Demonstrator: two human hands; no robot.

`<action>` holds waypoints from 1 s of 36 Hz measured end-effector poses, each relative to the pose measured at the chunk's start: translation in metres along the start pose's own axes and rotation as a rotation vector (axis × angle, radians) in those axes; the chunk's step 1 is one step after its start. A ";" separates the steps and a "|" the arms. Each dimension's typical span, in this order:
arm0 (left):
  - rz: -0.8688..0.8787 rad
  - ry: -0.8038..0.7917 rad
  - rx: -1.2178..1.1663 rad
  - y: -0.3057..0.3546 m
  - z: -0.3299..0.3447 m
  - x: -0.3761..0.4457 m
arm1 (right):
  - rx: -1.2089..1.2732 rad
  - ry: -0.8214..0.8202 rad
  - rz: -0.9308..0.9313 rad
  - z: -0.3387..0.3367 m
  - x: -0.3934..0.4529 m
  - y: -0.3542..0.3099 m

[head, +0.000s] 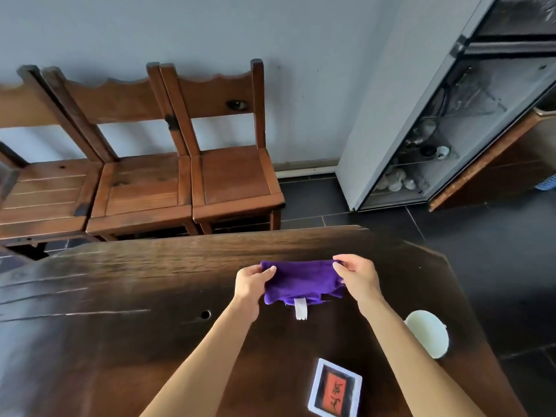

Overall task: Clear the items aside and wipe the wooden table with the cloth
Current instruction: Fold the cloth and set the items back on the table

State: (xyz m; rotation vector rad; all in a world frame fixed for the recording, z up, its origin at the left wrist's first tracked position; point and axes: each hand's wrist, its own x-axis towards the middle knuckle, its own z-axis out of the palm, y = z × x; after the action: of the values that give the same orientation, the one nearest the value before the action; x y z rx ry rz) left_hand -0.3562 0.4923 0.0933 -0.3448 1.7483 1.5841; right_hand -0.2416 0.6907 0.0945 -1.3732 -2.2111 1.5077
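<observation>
A purple cloth (302, 282) with a white tag hangs stretched between both hands above the dark wooden table (120, 296). My left hand (251, 282) pinches its left top corner and my right hand (356, 275) pinches its right top corner. The cloth's lower edge is at or just above the table surface. A white box with an orange and black label (335, 388) lies near the table's front right. A pale round lidded container (427, 332) stands at the right edge, partly hidden by my right forearm.
Three wooden chairs (231, 173) stand in a row beyond the table's far edge. A glass-fronted cabinet (451, 130) with cups stands at the right on the dark tiled floor. A small round hole (205, 314) marks the tabletop.
</observation>
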 end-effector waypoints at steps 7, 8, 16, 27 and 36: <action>-0.028 0.122 0.122 0.007 0.015 0.061 | -0.177 0.041 -0.064 0.022 0.052 0.004; -0.013 0.160 0.171 0.007 0.016 0.065 | -0.211 0.037 -0.080 0.024 0.055 0.007; 0.022 0.308 0.674 0.005 0.019 0.065 | -0.431 -0.021 -0.142 0.024 0.064 0.027; 0.417 0.297 0.752 0.011 0.005 0.013 | -0.351 0.028 -0.146 -0.023 0.039 -0.007; 0.817 0.385 0.976 0.013 -0.005 -0.091 | -0.619 0.267 -0.504 -0.056 -0.056 -0.045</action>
State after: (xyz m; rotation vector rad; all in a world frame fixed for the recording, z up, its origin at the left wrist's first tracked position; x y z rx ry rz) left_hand -0.3038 0.4654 0.1637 0.6598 2.9377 0.9239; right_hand -0.2057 0.6835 0.1780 -0.9272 -2.6634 0.4637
